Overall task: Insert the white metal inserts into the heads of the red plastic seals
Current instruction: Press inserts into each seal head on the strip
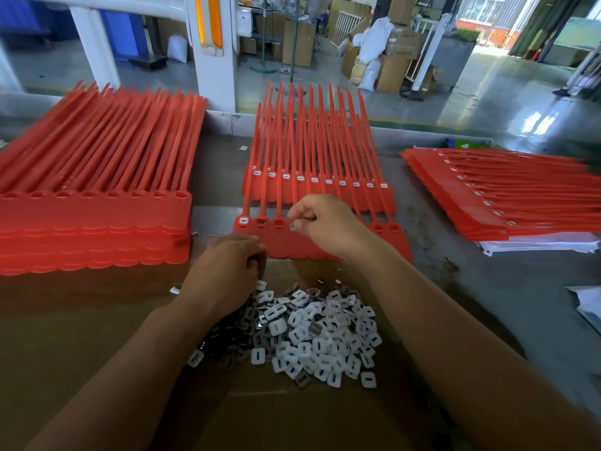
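Seals [312, 141] lie mid-table: back strip [273, 190] full, front strip [286, 242] has one head [244, 220] filled. Right hand [325, 222] pinches an insert [294, 226] above it; left hand [227, 271] curled, grip unclear.

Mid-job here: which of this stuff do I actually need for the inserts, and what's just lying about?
Job: front strip, one head filled; insert pile; insert pinched in right hand; left hand at the strip's edge; unfilled left stack.
Lying about: filled strip behind; filled right stack; papers; boxes.
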A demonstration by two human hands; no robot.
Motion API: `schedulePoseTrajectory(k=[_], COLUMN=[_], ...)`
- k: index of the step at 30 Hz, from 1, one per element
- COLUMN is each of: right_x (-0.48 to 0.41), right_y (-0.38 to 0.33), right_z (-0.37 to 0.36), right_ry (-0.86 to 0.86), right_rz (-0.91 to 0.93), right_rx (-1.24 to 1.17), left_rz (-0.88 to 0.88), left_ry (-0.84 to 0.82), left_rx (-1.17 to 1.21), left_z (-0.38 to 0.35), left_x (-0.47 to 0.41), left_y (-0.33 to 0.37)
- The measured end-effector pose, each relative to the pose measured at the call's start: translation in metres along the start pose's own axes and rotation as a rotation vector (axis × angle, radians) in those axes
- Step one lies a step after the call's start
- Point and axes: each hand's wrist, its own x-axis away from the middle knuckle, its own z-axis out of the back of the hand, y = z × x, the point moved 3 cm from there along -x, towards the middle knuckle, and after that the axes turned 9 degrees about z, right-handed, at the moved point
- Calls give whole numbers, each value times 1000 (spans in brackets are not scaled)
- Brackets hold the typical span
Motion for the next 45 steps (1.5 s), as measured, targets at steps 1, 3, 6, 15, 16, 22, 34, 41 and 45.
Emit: schedulePoseTrajectory(k=[1, 3, 6, 15, 16, 22, 34, 41, 45], right_x=[-7, -19, -30, -41, -41, -42, -44, -49, -37], right_y=[3, 7, 12, 21, 20, 18, 20, 25, 20], right_z=[-1, -5, -17, -29, -29, -23, -19, -26, -15], right_ry=[51, 113, 135, 125, 118, 204, 136, 202, 159], right_rz=[1, 5, -12, -42, -48, -114, -135, -211, -121], right_rx=[14, 71, 99, 177, 185, 141, 17, 79, -85], left_rz=[3, 2, -1, -16, -18, -13, -11, -18, -18], left_ry=[-2, -4, 3, 5, 5, 8, 8, 8, 4], left_rx=[1, 1, -1, -2, -2, 13, 7, 4, 5], left_z=[0, 1, 2, 2, 1, 1, 2, 3, 2], left_x=[0, 0, 1, 1, 1, 1, 2, 2, 1], left_y=[0, 1, 2, 2, 2, 2, 2, 2, 1])
